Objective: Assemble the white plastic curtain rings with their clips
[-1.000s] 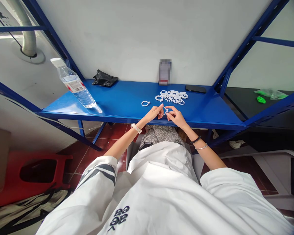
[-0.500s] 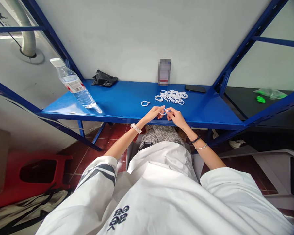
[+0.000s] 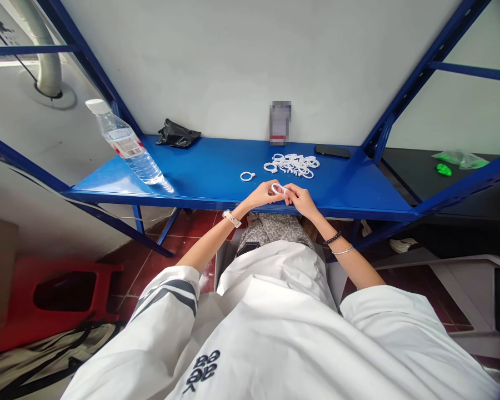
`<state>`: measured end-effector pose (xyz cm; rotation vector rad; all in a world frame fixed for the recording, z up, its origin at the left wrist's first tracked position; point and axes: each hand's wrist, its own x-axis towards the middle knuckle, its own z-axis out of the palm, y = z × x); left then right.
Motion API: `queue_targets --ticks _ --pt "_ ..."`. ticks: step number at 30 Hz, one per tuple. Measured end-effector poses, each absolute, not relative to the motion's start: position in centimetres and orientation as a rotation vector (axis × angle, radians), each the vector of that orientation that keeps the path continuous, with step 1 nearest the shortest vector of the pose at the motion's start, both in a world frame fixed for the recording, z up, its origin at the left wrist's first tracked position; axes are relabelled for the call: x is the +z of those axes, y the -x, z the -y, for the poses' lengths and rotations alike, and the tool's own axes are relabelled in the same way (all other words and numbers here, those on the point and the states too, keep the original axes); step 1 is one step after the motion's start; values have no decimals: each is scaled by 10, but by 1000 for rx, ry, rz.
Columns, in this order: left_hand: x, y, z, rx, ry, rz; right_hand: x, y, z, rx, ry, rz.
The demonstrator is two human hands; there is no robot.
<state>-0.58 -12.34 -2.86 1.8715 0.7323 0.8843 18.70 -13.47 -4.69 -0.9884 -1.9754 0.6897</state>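
Over the front edge of the blue shelf [image 3: 200, 166], my left hand [image 3: 263, 194] and my right hand [image 3: 302, 199] meet, and both pinch one small white plastic ring [image 3: 277, 188] between their fingertips. A heap of several white rings [image 3: 292, 164] lies just beyond the hands. One single white ring [image 3: 247, 176] lies apart on the shelf, to the left of the heap. I wear a watch on the left wrist and bracelets on the right.
A tilted plastic water bottle [image 3: 125, 143] stands at the shelf's left end. At the back lie a crumpled black bag [image 3: 177, 134], a small blurred box [image 3: 280, 123] and a dark phone [image 3: 332, 150]. A red stool [image 3: 54, 294] sits on the floor at left.
The hands have drawn closer together around the ring and turned it slightly. Everything else on the shelf is as it was.
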Motion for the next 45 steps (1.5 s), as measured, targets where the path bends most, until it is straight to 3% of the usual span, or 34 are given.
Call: queue_targets --ticks 45 --pt "-38 4 111 883 -1800 -655 -53 -182 135 514 1102 1931"
